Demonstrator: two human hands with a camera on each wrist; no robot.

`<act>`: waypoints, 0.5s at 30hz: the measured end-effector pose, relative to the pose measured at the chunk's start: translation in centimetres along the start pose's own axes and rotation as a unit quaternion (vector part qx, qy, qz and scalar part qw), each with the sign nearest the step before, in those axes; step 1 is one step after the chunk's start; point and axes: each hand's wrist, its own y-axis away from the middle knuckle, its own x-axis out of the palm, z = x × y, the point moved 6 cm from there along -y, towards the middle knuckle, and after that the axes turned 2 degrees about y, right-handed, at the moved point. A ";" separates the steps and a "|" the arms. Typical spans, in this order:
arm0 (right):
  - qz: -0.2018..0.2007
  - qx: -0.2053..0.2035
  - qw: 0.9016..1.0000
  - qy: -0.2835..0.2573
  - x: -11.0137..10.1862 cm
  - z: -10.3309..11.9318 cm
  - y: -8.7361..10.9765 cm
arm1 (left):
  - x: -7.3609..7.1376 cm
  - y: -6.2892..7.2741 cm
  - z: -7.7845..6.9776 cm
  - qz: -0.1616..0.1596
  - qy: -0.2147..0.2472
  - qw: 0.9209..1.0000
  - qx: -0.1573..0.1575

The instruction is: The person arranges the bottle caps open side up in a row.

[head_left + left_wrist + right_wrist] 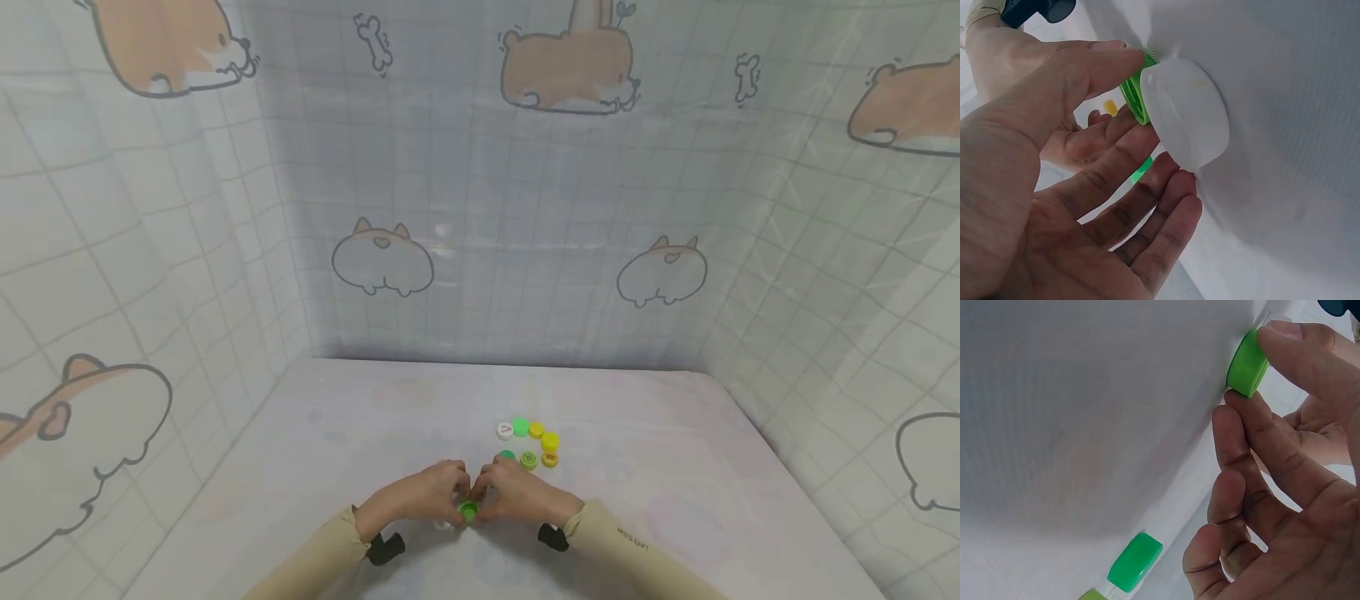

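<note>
A bright green bottle cap [469, 511] is on the table between my two hands, its hollow side facing up. My left hand [427, 493] pinches it from the left with thumb and index finger. From the right, my right hand [521, 492] holds the same cap between thumb and index finger, its other fingers loosely bent. Beside the left fingers sits a white cap [1188, 115], large in the left wrist view and mostly hidden by the hand in the head view. A darker green cap [1135, 561] lies near the right hand's fingers.
Beyond the right hand, several caps form a curve: white [505, 430], light green [521, 427], yellow [536, 430], a second yellow one [551, 442], orange-yellow [550, 459] and olive green [528, 460]. Patterned curtains [525, 208] enclose the pale table [360, 417] at the back and sides.
</note>
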 end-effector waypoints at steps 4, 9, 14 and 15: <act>0.004 0.011 1.000 -0.008 -0.1 0.0 -0.2 | -0.3 0.0 0.1 0.001 0.000 1.000 0.000; 0.009 0.022 1.000 -0.014 -0.1 0.0 -0.5 | -0.6 -0.1 0.3 0.005 0.013 1.000 -0.006; 0.012 0.024 1.000 -0.012 0.0 0.0 -0.8 | -0.8 -0.1 0.4 0.009 0.029 1.000 -0.008; 0.011 0.022 1.000 -0.011 0.0 0.1 -0.8 | -0.8 -0.1 0.5 0.010 0.031 0.999 -0.008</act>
